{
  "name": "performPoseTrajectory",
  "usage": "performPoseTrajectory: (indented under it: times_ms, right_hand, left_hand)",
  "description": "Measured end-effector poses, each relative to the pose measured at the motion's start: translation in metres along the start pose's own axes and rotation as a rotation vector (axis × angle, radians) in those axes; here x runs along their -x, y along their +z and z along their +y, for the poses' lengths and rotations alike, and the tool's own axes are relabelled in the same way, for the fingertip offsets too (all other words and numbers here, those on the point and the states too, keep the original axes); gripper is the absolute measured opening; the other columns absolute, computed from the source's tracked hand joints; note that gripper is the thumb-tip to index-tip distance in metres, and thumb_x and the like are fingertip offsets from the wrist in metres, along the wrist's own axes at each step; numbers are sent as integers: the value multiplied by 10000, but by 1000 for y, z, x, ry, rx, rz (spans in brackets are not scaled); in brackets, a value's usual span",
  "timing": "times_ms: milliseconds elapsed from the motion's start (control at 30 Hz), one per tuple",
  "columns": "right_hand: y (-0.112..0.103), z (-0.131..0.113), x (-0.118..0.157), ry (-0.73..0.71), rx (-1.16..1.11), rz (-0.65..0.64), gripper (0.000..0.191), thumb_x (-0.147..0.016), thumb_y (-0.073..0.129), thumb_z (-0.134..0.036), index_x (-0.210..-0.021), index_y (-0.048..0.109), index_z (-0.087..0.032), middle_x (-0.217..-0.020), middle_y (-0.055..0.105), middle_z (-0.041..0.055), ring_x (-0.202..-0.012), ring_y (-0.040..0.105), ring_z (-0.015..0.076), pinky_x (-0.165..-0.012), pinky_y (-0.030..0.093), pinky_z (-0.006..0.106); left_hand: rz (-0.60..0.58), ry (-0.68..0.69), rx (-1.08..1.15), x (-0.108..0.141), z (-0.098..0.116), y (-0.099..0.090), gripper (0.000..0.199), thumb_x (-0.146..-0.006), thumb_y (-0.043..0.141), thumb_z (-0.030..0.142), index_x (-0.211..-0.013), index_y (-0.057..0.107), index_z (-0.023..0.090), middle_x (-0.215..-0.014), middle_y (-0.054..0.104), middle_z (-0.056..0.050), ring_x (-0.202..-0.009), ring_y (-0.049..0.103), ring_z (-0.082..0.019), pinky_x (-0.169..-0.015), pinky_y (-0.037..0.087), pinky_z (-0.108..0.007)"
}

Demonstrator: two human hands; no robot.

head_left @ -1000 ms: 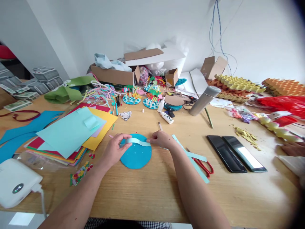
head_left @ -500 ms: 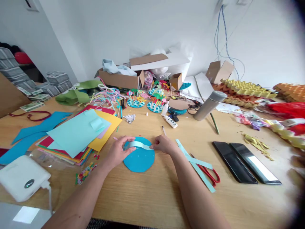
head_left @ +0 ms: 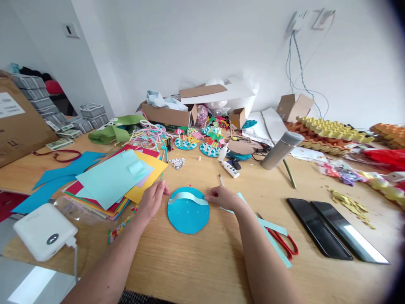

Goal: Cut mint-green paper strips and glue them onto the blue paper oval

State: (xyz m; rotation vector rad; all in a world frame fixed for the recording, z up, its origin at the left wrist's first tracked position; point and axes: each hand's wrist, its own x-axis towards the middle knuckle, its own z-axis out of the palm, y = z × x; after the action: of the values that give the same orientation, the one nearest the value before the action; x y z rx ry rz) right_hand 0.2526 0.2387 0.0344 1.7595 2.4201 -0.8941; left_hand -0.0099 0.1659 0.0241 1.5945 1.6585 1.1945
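A blue paper disc (head_left: 188, 219) with small pale dots lies on the wooden table (head_left: 186, 261). Across its upper part runs a pale aqua paper strip (head_left: 186, 196), bowed up in a wavy arch. My left hand (head_left: 152, 198) is just left of the disc, fingers apart and holding nothing. My right hand (head_left: 223, 197) is closed at the right end of the strip, its fingertips pinching there at the disc's edge. More aqua strips (head_left: 274, 226) lie to the right, across the red-handled scissors (head_left: 286, 247).
Coloured paper sheets (head_left: 109, 179) and a white power bank (head_left: 46, 232) are on the left. Two phones (head_left: 319, 228) lie at the right. Behind stand glue bottles (head_left: 230, 169), a grey flask (head_left: 281, 150), finished discs (head_left: 212, 148) and a cardboard box (head_left: 167, 114).
My left hand has let go of the strip's left end and moved left off the disc. My right hand stays at the right end. The camera view has shifted slightly.
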Motion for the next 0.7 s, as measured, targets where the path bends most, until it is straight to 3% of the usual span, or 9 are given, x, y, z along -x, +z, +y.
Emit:
performPoseTrajectory:
  times_ms: [133, 400, 700]
  right_hand:
    - [1, 0, 0, -13, -11, 0, 305, -826, 593, -411, -625, 577, -183, -598, 531, -29, -580, 451, 118, -516, 271, 242]
    - [0, -1, 0, -23, 10, -5, 306, -839, 553, -377, -600, 500, -193, -568, 467, -41, -571, 423, 120, -512, 256, 247]
    - [2, 1, 0, -27, 15, -4, 300, -853, 540, -375, -616, 518, -193, -605, 521, -23, -597, 475, 135, -523, 281, 249]
  left_hand:
    - [-20, 0, -136, 3, 1, 0, 577, -942, 300, 531, -538, 591, 240, -615, 686, -42, -713, 661, -224, -758, 482, -356]
    - [-66, 45, -293, 7, 9, 4, 611, -965, 255, 466, -554, 645, 236, -639, 711, -60, -705, 661, -220, -776, 455, -354]
    - [-130, 140, -486, 9, 9, 2, 370, -873, 370, 231, -596, 616, 228, -707, 686, -86, -814, 615, -239, -803, 441, -350]
